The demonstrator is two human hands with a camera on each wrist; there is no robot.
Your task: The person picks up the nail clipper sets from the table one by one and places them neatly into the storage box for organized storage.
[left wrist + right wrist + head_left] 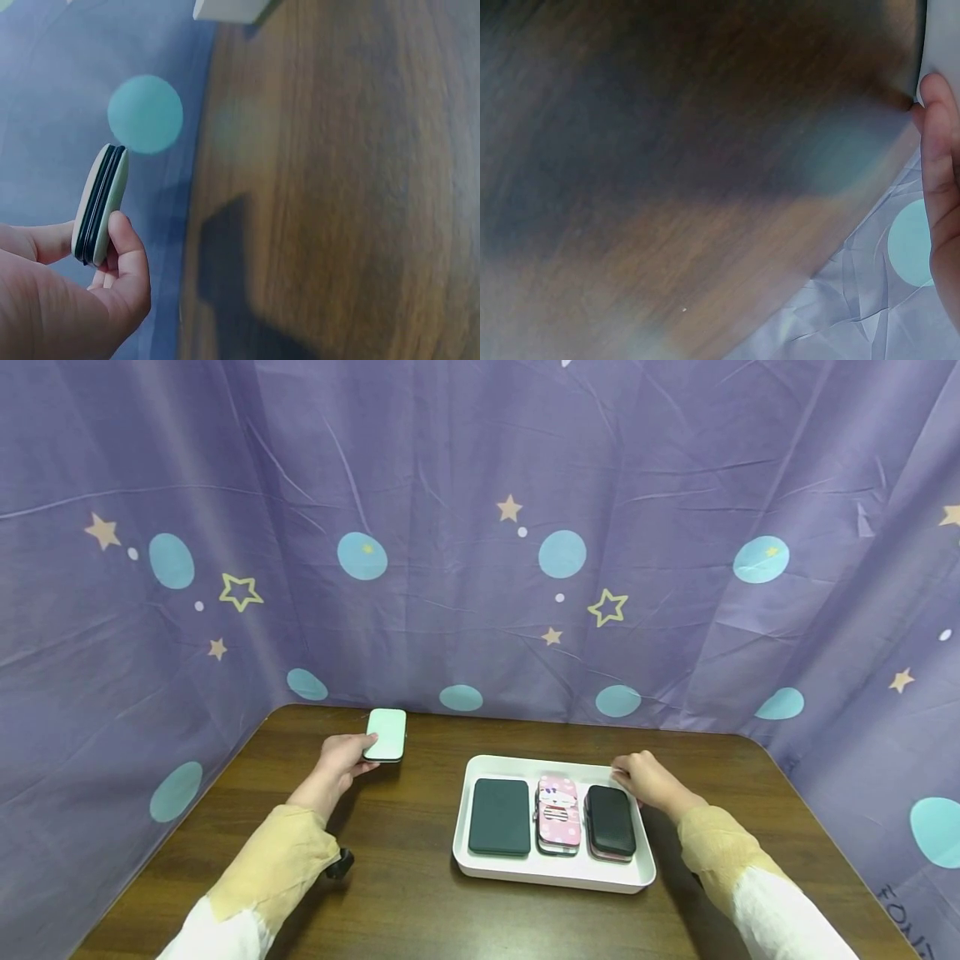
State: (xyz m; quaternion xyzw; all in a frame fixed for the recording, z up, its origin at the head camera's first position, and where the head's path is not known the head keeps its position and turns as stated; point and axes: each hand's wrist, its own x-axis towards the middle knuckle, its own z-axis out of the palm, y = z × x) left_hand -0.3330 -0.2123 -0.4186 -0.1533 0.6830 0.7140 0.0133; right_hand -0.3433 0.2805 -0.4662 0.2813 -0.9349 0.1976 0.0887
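Near the table's far left edge, my left hand [347, 754] pinches a small mint-green hard case [387, 732]. Seen edge-on in the left wrist view, this case [100, 204] has pale covers and a dark band round its rim, with the thumb on one cover and fingers on the other. My right hand [651, 779] grips the far right corner of a white tray [551, 878]; in the right wrist view only part of this hand [941, 165] shows at the tray's wall. Inside the tray lie a dark green case [500, 817], a pink patterned case [558, 814] and a black case [611, 820].
The brown wooden table [397, 893] carries the tray right of centre. A purple curtain [480, 460] with stars and blue spots hangs along the table's back and sides. Some dark object [341, 863] sits at the left wrist.
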